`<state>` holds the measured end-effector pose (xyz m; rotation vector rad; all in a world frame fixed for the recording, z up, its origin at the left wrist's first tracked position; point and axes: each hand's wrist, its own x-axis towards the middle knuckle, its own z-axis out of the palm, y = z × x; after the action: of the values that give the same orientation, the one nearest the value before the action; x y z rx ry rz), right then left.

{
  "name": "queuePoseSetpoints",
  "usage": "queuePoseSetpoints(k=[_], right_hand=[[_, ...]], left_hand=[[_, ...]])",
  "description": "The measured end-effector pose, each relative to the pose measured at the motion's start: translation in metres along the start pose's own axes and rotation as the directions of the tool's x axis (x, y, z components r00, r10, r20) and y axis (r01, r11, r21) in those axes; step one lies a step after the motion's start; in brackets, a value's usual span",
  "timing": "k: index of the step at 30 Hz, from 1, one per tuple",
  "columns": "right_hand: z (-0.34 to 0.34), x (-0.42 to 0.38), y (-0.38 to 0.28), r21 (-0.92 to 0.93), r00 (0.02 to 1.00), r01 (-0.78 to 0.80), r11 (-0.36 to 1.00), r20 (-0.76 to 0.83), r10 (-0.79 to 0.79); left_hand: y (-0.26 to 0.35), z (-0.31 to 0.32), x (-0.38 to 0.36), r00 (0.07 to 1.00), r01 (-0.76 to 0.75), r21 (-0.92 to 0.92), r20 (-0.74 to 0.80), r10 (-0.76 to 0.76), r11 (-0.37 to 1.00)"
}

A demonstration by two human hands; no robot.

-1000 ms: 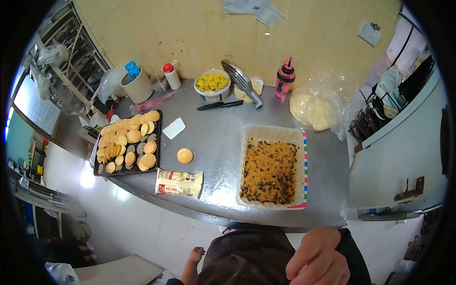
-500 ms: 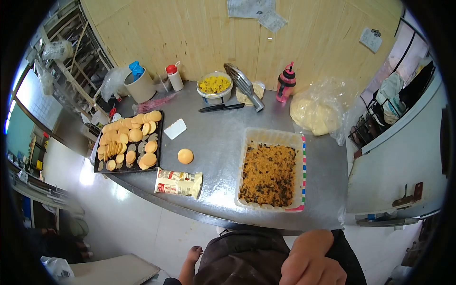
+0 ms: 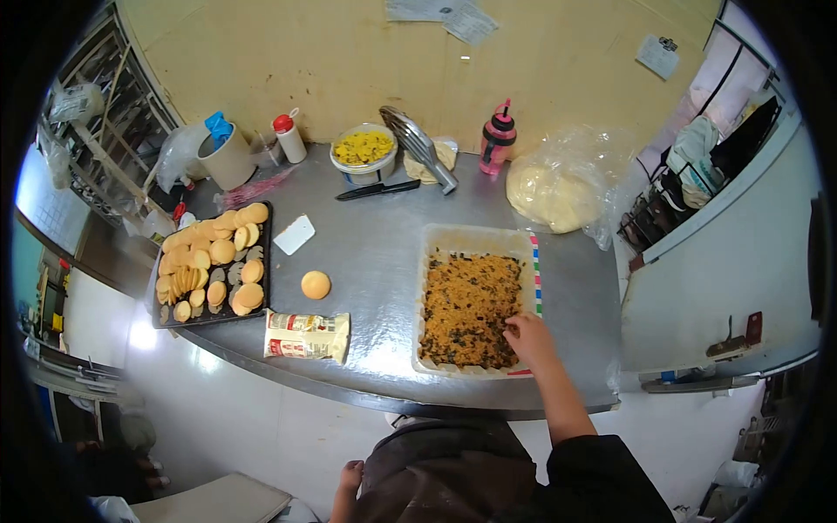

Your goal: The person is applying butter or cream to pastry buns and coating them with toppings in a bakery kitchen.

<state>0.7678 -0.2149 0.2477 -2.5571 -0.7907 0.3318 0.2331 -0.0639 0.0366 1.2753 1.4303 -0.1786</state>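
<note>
My right hand (image 3: 527, 338) is over the right side of a clear plastic tub (image 3: 426, 288), its fingertips pinched together close to the crumbly orange-brown filling with dark flakes (image 3: 471, 301). Whether anything is between those fingertips is too small to tell. My left hand (image 3: 350, 475) hangs low beside my dark apron, away from the table, fingers curled in and nothing visible in them. One round golden cake (image 3: 316, 284) lies on the metal table left of the tub. Near the table's front edge is a cream-coloured printed packet (image 3: 307, 336).
A black tray (image 3: 268, 288) of several small round cakes stands at the left. Along the back are a tub of yellow food (image 3: 364, 150), a black knife (image 3: 377, 190), metal tongs (image 3: 427, 157), a pink bottle (image 3: 497, 139) and bagged dough (image 3: 558, 196). A white scraper (image 3: 295, 234) lies mid-left.
My right hand has moved from in front of my body, forward and up to the filling in the tub. The view has shifted slightly. My left hand stays low at my side.
</note>
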Motion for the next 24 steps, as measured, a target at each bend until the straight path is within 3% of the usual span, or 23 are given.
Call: queuePoseSetpoints(k=[3, 6, 9, 12, 14, 18, 21, 23, 24], right_hand=[[0.009, -0.017, 0.02, -0.135, 0.991, 0.069, 0.988, -0.102, -0.083], [0.01, -0.029, 0.029, -0.144, 0.919, -0.159, 0.977, -0.383, 0.093], [0.013, -0.036, 0.051, -0.03, 0.875, -0.476, 0.879, -0.116, 0.47], [0.021, -0.043, 0.063, -0.026, 0.906, -0.421, 0.907, 0.028, 0.421], [0.028, -0.047, 0.066, 0.052, 0.919, -0.39, 0.919, -0.039, 0.392], [0.037, -0.062, 0.079, 0.274, 0.895, -0.424, 0.863, -0.021, 0.446], [0.031, -0.074, 0.075, 0.51, 0.806, -0.568, 0.646, 0.182, 0.564], [0.034, -0.08, 0.077, 0.663, 0.781, -0.571, 0.484, 0.256, 0.569], [0.034, -0.08, 0.075, 0.729, 0.773, -0.561, 0.393, 0.291, 0.564]], left_hand=[[-0.02, -0.001, 0.005, 1.0, 0.004, -0.024, -0.006, -0.004, 1.0], [0.013, -0.004, -0.015, 0.999, 0.014, 0.002, -0.035, -0.013, 1.0], [0.026, -0.005, -0.016, 0.997, 0.074, -0.044, -0.03, -0.076, 0.996], [0.035, -0.005, -0.001, 0.997, -0.065, 0.088, -0.025, 0.068, 0.994], [0.057, -0.002, 0.02, 0.986, -0.164, 0.021, 0.006, 0.164, 0.986], [0.223, 0.028, -0.014, 0.908, -0.37, -0.154, 0.152, 0.392, 0.916], [0.299, 0.064, -0.013, 0.9, -0.21, -0.362, 0.292, 0.325, 0.908], [0.325, 0.087, -0.002, 0.909, -0.058, -0.436, 0.348, 0.228, 0.898], [0.332, 0.092, 0.002, 0.91, -0.055, -0.402, 0.355, 0.211, 0.914]])
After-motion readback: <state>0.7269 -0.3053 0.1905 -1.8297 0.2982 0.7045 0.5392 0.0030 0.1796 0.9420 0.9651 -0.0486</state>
